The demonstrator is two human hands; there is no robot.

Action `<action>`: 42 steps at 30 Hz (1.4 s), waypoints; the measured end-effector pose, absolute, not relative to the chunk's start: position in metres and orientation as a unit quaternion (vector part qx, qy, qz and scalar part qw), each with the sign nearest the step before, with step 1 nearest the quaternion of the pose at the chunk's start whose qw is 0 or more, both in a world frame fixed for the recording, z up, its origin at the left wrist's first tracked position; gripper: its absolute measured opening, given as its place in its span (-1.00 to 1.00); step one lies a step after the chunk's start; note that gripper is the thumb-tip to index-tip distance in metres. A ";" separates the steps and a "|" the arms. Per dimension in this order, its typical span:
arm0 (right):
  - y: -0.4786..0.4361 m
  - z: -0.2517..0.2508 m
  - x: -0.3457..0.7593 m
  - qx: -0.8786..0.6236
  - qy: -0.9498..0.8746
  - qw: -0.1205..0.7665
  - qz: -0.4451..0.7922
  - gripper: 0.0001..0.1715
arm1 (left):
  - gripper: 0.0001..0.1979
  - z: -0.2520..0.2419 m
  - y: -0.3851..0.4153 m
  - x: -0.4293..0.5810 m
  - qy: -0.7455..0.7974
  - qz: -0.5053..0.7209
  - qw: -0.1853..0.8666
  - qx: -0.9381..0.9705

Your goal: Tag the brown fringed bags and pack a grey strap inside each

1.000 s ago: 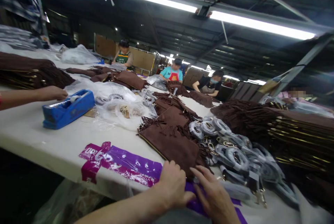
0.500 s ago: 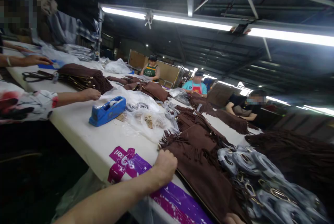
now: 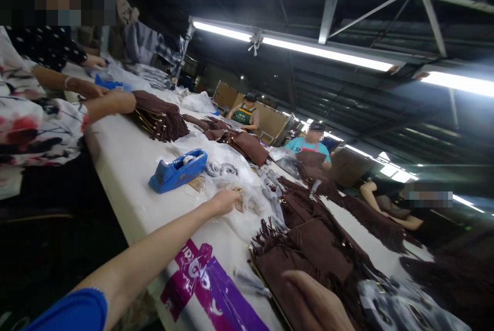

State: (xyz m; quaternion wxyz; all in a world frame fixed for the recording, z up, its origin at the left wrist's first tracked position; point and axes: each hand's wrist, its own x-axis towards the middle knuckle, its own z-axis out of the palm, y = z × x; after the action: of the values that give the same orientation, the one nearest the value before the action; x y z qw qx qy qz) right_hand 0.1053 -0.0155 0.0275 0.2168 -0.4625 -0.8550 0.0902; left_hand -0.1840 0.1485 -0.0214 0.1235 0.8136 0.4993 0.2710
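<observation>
My left hand (image 3: 226, 201) is stretched far out over the white table (image 3: 127, 166). Its fingers are curled into a heap of clear plastic bags (image 3: 247, 202), right by a small tan piece; what they hold is hidden. My right hand (image 3: 316, 302) lies flat, fingers out, on a brown suede fringed bag (image 3: 309, 248) at the bottom of the view. A purple printed plastic bag (image 3: 208, 284) lies on the table between my two arms.
A blue tape dispenser (image 3: 177, 170) stands left of my left hand. A stack of brown bags (image 3: 158, 115) lies further back, with a co-worker's hand (image 3: 119, 102) on it. Grey wrapped straps (image 3: 405, 310) lie at the lower right. Other people work across the table.
My left hand has left the brown bag's edge and reached forward to the plastic bags. My right hand has come back into view on the brown bag. The view has swung left.
</observation>
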 end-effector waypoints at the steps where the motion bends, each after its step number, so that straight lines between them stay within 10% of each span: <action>1: 0.001 0.029 0.080 -0.458 -0.852 0.228 0.109 -0.69 | -0.74 -0.028 0.152 -0.184 0.504 0.273 0.129 0.809; 24: 0.182 -0.026 -0.046 -0.586 -0.806 0.060 -0.060 -0.77 | -0.64 -0.055 0.154 -0.187 0.544 0.303 0.208 0.755; 42: 0.180 -0.042 -0.014 -0.483 -0.811 0.294 0.149 -0.83 | -0.54 -0.056 0.152 -0.186 0.521 0.355 0.215 0.746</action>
State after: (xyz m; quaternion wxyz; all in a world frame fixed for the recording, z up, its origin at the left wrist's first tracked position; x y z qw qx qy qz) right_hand -0.0135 0.1799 -0.0420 0.2943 -0.4830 -0.8110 0.1494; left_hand -0.1863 0.1524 -0.0561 0.2148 0.7465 0.5206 0.3545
